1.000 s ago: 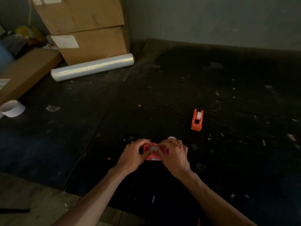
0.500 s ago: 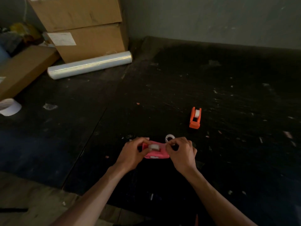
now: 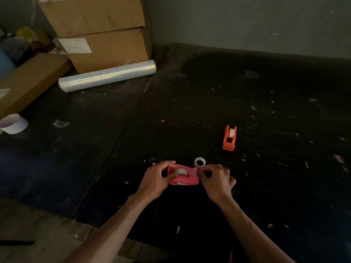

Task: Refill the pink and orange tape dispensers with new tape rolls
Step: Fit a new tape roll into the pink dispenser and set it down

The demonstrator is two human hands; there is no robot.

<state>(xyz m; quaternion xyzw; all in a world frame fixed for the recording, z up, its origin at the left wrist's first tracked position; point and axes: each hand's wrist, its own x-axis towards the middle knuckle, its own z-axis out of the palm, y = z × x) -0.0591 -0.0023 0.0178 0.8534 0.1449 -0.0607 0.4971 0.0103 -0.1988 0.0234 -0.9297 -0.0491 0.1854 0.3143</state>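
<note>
The pink tape dispenser (image 3: 185, 179) lies on the dark surface in front of me, with a white tape roll (image 3: 181, 171) seated in its left half. My left hand (image 3: 158, 180) grips the dispenser's left end, fingers on the roll. My right hand (image 3: 216, 180) pinches at the right end, by the cutter; whether it holds a tape strand I cannot tell. A loose, empty-looking tape ring (image 3: 199, 162) lies just behind the dispenser. The orange dispenser (image 3: 229, 138) stands further back to the right with a white roll in it.
Stacked cardboard boxes (image 3: 106, 35) fill the back left corner, with a long roll of stretch film (image 3: 107, 75) lying before them. A flat box (image 3: 28, 80) and a wide white tape roll (image 3: 13, 123) sit at the left. Scraps litter the dark surface.
My hands have spread apart along the pink dispenser, the right hand moving to its right end. The roll now shows seated in it, and the loose ring behind is uncovered.
</note>
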